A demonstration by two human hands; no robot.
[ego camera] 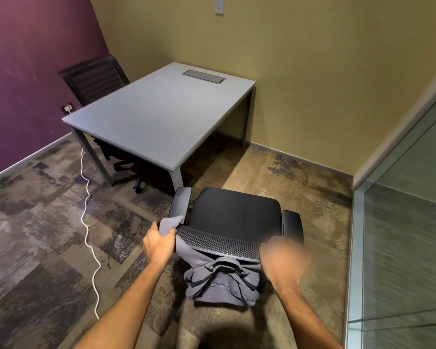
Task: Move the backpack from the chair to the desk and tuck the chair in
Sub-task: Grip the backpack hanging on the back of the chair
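1. Here, a grey backpack [222, 283] is being draped over the mesh backrest of a black office chair [234, 217], with most of its body hanging down behind the backrest and close to the carpet [35, 248].
2. One corner of the backpack's fabric is being gripped by the left hand [159, 244], whose fingers are being closed around it at the left end of the backrest.
3. The right hand [282, 258] is being held at the right end of the backrest, touching or just beside the backpack; it is blurred, so whether it is being closed on anything cannot be told.
4. The two hands are being kept apart, one at each end of the backrest.
5. The chair is being left standing clear of the grey desk [161, 114], its seat facing the desk's near corner.
6. A second dark chair [93, 76] is being kept tucked in at the desk's far side, against the purple wall.
7. A white cable [87, 222] is being trailed across the carpet, left of the hands.
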